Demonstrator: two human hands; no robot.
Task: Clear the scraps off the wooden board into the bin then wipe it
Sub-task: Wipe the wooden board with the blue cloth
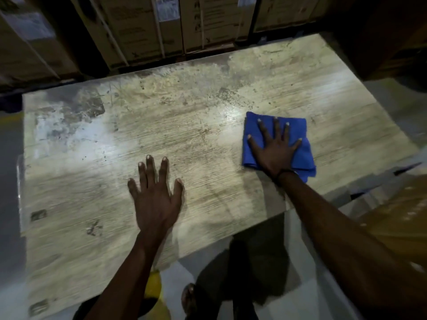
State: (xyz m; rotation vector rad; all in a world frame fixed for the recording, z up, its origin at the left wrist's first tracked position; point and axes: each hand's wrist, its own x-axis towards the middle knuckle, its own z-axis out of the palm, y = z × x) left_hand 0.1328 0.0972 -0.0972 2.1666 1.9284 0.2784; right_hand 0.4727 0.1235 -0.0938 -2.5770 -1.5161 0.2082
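View: head camera, looking down on the work area.
Work surface: large pale rectangular wooden board (pixel 196 135), long axis running left to right across the view, near edge toward the person.
Board condition: scuffed and stained, with grey patches at the far left and fine dark specks along the far middle; no loose scraps can be made out.
Wiping tool: folded blue cloth (pixel 302 155), lying flat on the right part of the board.
Right hand (pixel 276 148): fingers straight and spread, palm pressing down on the cloth.
Left hand (pixel 154 197): fingers straight and spread, flat on bare wood near the near edge; holds nothing.
Key relation: the unwiped grime lies left of and beyond the cloth; the right hand is the one placed to sweep it.
Task stage (judgement): wiping phase; the bin is not in view.
Surroundings: stacked brown cardboard cartons (pixel 143 26) behind the far edge.
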